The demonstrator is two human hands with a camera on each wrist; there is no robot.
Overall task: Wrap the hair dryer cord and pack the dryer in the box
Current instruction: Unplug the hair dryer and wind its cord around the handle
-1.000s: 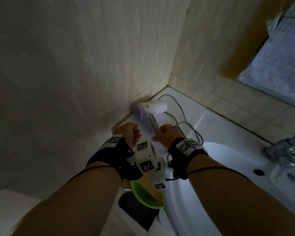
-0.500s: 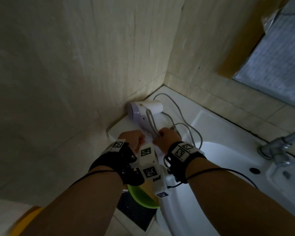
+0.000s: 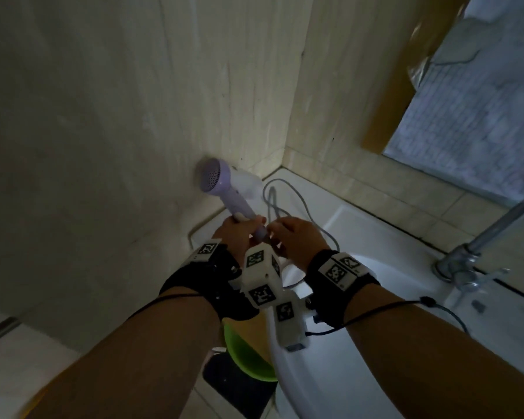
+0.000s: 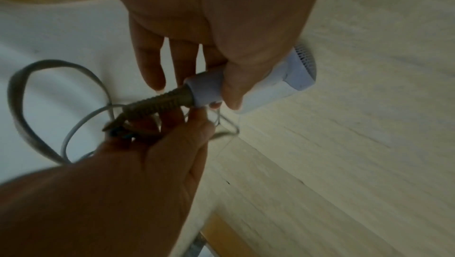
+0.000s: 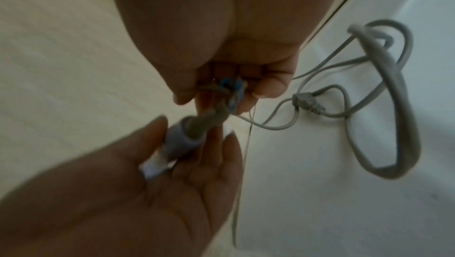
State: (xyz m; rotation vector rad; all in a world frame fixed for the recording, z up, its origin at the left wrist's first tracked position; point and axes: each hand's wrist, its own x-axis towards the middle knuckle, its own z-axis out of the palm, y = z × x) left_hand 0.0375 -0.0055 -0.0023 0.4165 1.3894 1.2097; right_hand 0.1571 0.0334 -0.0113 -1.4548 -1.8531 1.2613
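Note:
A lavender and white hair dryer (image 3: 221, 184) stands tilted in the corner by the wall, its handle pointing down toward me. My left hand (image 3: 238, 234) grips the handle's lower end (image 4: 206, 90), thumb and fingers round it. My right hand (image 3: 297, 237) pinches the grey cord just past the ribbed strain relief (image 4: 157, 105), where something blue (image 5: 232, 90) shows between the fingers. The rest of the cord (image 3: 285, 204) lies in loose loops on the sink ledge, with the plug (image 5: 307, 103) among them. No box is visible.
A white sink (image 3: 390, 261) lies right of my hands, with a metal faucet (image 3: 463, 261) at its far side. Tiled walls close in on the left and behind. A green bowl (image 3: 248, 358) and a dark mat (image 3: 233, 385) lie on the floor below.
The dryer lay on the sink ledge; now my left hand holds its handle and has raised it off the ledge. My right hand stays on the cord at the handle's end.

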